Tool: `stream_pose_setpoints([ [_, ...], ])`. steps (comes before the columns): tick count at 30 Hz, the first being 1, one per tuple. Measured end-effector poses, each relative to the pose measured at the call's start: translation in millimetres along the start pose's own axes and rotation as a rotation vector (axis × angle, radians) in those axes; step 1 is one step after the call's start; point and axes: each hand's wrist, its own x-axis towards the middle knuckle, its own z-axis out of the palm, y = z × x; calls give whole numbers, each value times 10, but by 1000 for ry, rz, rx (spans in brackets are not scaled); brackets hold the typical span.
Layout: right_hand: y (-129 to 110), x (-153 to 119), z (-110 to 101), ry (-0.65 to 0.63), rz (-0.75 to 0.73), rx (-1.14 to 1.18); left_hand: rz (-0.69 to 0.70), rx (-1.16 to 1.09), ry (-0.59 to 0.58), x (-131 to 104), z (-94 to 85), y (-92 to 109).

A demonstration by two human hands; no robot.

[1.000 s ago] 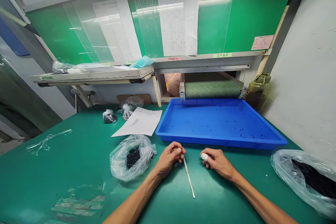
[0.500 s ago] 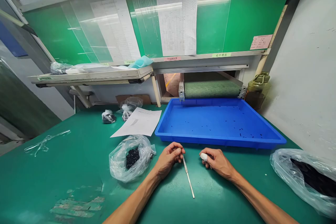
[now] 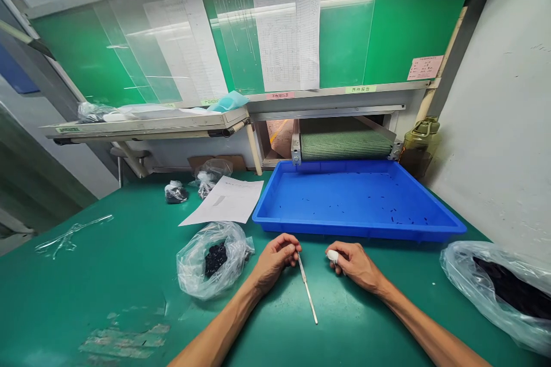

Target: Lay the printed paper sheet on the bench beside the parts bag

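Note:
My left hand (image 3: 279, 256) is closed in a pinch on the upper end of a thin, pale stick-like tool (image 3: 305, 282). The tool slants down toward me, thicker near my fingers and narrow at the lower tip. My right hand (image 3: 353, 265), with a white wrap (image 3: 332, 256) on one digit, is curled closed a short way to the right. Whatever it grips, if anything, is hidden or too small to name. Left of my left hand sits an open clear plastic bag (image 3: 191, 266) of small black pieces (image 3: 216, 258).
A blue tray (image 3: 318, 228) with scattered black bits stands behind my hands, below a green conveyor belt (image 3: 346, 140). A paper sheet (image 3: 228, 198) and small bags (image 3: 176, 192) lie back left. Another bag of black material (image 3: 510, 287) is at right, and a bottle (image 3: 419, 146) stands by the wall.
The whole view has shifted very slightly. Both hands keep nearly the same pose and place, and the thin tool stays by my left fingertips.

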Motion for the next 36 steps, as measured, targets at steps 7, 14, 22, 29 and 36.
stream_pose_setpoints([
  [7, 7, 1, -2, 3, 2, -1, -17, -2, 3, 6, -13, -29],
  [14, 11, 6, 2, 3, -2, 6, -15, 39, 19, 22, -27, -44],
  [22, 34, 6, 11, 4, -8, -1, 34, 166, 17, 14, -55, -69],
  [29, 21, 6, 6, 5, -2, 2, 25, 130, -11, 7, -18, -17],
  [36, 24, 5, 6, 5, 1, 3, -17, 84, 11, 13, -22, -28],
])
